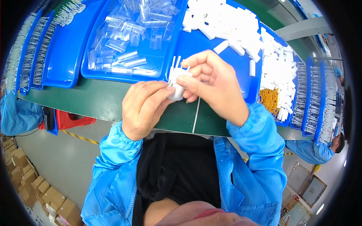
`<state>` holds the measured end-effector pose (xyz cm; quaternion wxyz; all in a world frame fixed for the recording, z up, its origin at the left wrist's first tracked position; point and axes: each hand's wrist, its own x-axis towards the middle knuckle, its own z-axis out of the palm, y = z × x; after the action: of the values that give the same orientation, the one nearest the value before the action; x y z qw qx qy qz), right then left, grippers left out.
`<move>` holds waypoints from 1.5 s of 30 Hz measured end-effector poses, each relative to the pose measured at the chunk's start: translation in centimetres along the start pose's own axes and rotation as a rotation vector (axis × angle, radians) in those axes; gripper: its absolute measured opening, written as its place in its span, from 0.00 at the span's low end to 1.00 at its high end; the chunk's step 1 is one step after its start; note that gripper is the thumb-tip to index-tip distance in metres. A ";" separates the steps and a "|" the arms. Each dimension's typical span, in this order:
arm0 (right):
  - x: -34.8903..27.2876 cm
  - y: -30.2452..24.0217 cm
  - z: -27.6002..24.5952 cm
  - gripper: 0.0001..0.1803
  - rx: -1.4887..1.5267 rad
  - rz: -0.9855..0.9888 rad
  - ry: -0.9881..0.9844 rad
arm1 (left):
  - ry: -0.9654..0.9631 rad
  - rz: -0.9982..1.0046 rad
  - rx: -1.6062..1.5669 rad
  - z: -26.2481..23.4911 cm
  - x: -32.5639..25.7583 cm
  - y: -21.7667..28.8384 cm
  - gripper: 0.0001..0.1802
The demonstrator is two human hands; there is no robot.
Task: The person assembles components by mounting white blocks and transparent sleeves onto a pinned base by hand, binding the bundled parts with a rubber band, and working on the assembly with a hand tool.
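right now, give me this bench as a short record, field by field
left hand: holds a white piece from the left
right hand: holds it too, thumb on its near side
piece top: thin white sticks pointing up
left-centre blue tray: clear plastic parts
far-right heap: yellow bands among white parts

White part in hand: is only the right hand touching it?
No, fingers of both the left hand and the right hand are on the white part.
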<state>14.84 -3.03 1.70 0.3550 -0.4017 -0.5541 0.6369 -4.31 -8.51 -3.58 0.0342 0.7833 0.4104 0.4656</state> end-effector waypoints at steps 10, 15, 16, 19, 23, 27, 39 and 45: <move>7.8 2.1 -5.1 0.10 -2.054 -0.696 0.110 | 0.044 -0.093 -0.024 0.0 0.0 -0.2 0.20; 4.9 0.2 -3.2 0.14 -1.084 -0.316 -0.021 | -0.023 -0.165 -0.084 -1.4 -0.4 0.2 0.18; 4.9 0.1 -3.1 0.14 -1.080 -0.315 -0.034 | -0.049 -0.174 -0.121 -1.8 -0.4 0.5 0.17; 4.0 0.2 -2.7 0.12 -0.151 -0.052 0.061 | -0.084 -0.138 -0.190 -2.0 -0.1 1.0 0.17; 2.8 1.5 -1.7 0.15 0.285 0.051 0.079 | -0.127 -0.137 -0.259 -1.9 0.2 1.6 0.19; 2.2 2.1 -1.3 0.14 0.407 0.059 0.089 | -0.140 -0.146 -0.270 -1.8 -0.1 1.8 0.19; 1.1 2.5 -1.7 0.11 0.173 -0.078 -0.035 | -0.096 -0.164 -0.206 -1.1 0.6 1.8 0.17; 1.3 2.5 -2.6 0.15 0.146 -0.117 -0.153 | -0.021 -0.140 -0.254 -0.3 0.6 1.5 0.19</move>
<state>16.60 -1.16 -1.07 0.3765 -0.2920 -0.5543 0.6824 -3.50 -9.16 -2.29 0.1698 0.7470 0.4012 0.5022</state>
